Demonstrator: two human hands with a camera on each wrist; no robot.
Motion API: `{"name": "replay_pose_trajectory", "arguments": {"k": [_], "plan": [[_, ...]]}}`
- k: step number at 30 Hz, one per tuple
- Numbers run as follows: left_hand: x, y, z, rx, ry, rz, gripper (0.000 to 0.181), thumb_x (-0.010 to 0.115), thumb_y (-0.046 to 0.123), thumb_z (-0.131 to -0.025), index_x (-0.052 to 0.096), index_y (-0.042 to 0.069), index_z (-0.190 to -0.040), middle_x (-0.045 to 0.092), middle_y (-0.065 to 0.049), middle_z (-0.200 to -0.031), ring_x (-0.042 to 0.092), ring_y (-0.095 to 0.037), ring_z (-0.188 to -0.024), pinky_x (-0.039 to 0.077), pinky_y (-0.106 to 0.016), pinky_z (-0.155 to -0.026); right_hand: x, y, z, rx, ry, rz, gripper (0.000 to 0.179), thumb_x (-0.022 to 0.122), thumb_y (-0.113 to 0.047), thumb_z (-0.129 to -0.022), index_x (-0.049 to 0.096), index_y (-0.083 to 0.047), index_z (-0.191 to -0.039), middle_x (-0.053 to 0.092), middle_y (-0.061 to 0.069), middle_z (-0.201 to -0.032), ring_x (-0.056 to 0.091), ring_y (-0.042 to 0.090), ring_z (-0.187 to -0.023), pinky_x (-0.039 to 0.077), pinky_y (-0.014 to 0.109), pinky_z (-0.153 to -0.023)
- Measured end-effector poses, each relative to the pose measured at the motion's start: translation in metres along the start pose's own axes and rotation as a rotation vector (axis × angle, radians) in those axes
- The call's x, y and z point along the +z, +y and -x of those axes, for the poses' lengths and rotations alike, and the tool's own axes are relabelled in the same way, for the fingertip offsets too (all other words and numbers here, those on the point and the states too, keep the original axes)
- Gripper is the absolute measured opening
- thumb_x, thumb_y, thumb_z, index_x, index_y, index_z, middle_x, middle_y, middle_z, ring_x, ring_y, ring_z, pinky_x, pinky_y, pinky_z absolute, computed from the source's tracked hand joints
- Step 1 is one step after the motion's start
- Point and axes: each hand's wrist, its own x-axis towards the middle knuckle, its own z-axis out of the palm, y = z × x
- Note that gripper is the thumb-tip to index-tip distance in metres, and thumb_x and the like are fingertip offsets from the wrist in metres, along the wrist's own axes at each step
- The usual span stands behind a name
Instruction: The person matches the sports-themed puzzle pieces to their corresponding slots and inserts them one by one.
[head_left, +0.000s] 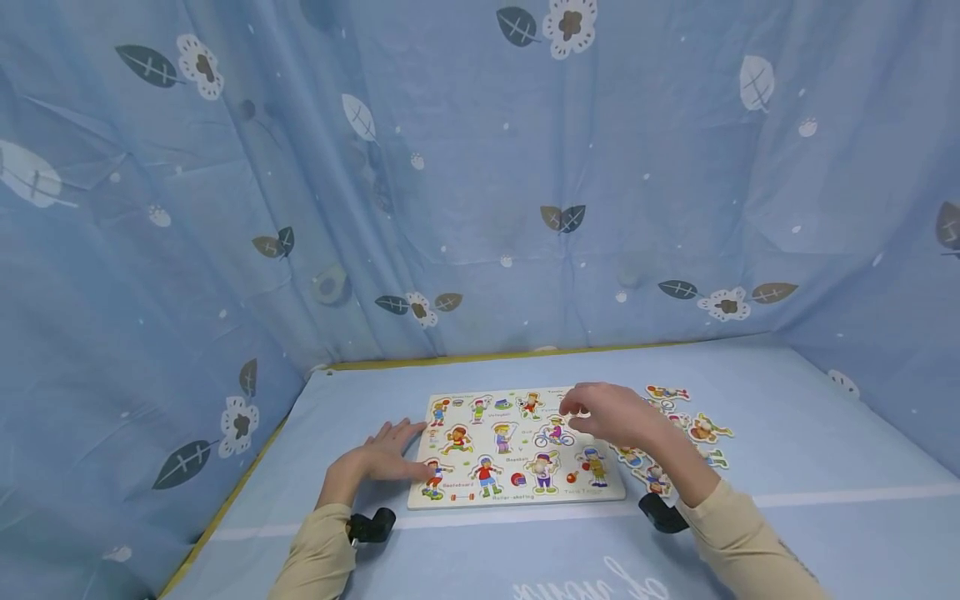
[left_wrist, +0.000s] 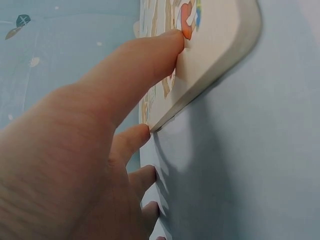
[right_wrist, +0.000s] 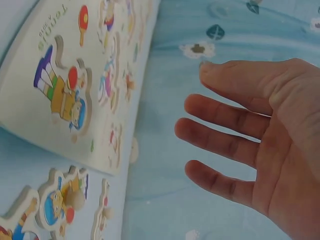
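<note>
A white wooden puzzle board point(head_left: 611, 490) with printed sports figures lies flat on the table. My left hand point(head_left: 378, 457) is at its left side, fingers spread at the edge. In the left wrist view the thumb point(left_wrist: 145, 57) rests on the board's face, and a fingertip meets its edge. My right hand point(head_left: 615, 412) hovers over the board's right part, holding nothing; its fingers are apart and loosely bent in the right wrist view. Below it the board shows a table tennis figure point(right_wrist: 65, 100) in its outlined recess. Loose puzzle pieces point(head_left: 705, 428) lie right of the board.
Several loose pieces are heaped partly behind my right forearm; one knobbed piece point(right_wrist: 52, 200) lies close to the board's edge. A pale blue cloth point(head_left: 360, 379) covers the table. Blue patterned curtains point(head_left: 480, 167) enclose the back and sides.
</note>
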Motion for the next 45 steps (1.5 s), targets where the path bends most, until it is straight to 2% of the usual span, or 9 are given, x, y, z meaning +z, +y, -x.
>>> {"name": "replay_pose_trajectory", "arguments": {"k": [6,18,26,33,39,45], "plan": [[0.000,0.001,0.000,0.003,-0.001,-0.015,0.097,0.071,0.062,-0.076,0.036,0.016,-0.153,0.021,-0.021,-0.162,0.010,-0.046,-0.149,0.011,-0.066,-0.118,-0.008,0.011,0.004,0.027,-0.002,-0.018,0.017,0.069,-0.015,-0.091,0.073,-0.015,-0.108,0.069,-0.002,-0.104,0.065,0.019,-0.098,0.056,0.042,-0.084],[0.000,0.004,-0.002,0.007,-0.004,-0.011,0.095,0.072,0.059,-0.076,0.035,0.017,-0.154,0.021,-0.020,-0.162,0.009,-0.045,-0.150,0.012,-0.066,-0.118,-0.026,0.048,0.014,0.095,0.104,-0.084,0.020,0.065,-0.013,-0.094,0.072,-0.007,-0.111,0.070,0.003,-0.101,0.064,0.020,-0.093,0.056,0.043,-0.081],[0.001,0.004,-0.002,-0.001,0.011,-0.017,0.095,0.073,0.060,-0.075,0.037,0.018,-0.153,0.022,-0.020,-0.162,0.011,-0.046,-0.149,0.013,-0.066,-0.118,-0.050,0.077,0.033,0.181,0.195,-0.131,0.026,0.062,-0.016,-0.096,0.068,-0.002,-0.117,0.068,0.011,-0.106,0.063,0.028,-0.098,0.055,0.048,-0.081],[0.002,0.001,-0.004,-0.021,0.005,-0.001,0.097,0.073,0.061,-0.075,0.037,0.017,-0.153,0.021,-0.019,-0.162,0.009,-0.044,-0.150,0.010,-0.064,-0.119,-0.062,0.096,0.050,0.217,0.206,-0.112,0.029,0.062,-0.015,-0.096,0.066,0.003,-0.118,0.067,0.016,-0.106,0.063,0.033,-0.097,0.055,0.052,-0.080],[0.005,-0.007,-0.006,-0.007,0.020,0.013,0.099,0.073,0.064,-0.073,0.037,0.018,-0.153,0.022,-0.019,-0.162,0.008,-0.045,-0.150,0.009,-0.066,-0.118,-0.059,0.104,0.051,0.228,0.220,-0.095,0.028,0.063,-0.014,-0.095,0.067,0.003,-0.116,0.068,0.015,-0.102,0.063,0.031,-0.092,0.056,0.049,-0.076],[0.003,-0.002,-0.004,-0.007,0.005,-0.001,0.097,0.073,0.061,-0.075,0.037,0.016,-0.153,0.021,-0.020,-0.162,0.009,-0.046,-0.149,0.010,-0.066,-0.118,-0.043,0.109,0.043,0.196,0.201,-0.070,0.026,0.064,-0.008,-0.092,0.069,0.004,-0.115,0.068,0.015,-0.105,0.062,0.032,-0.097,0.055,0.050,-0.082]]}}
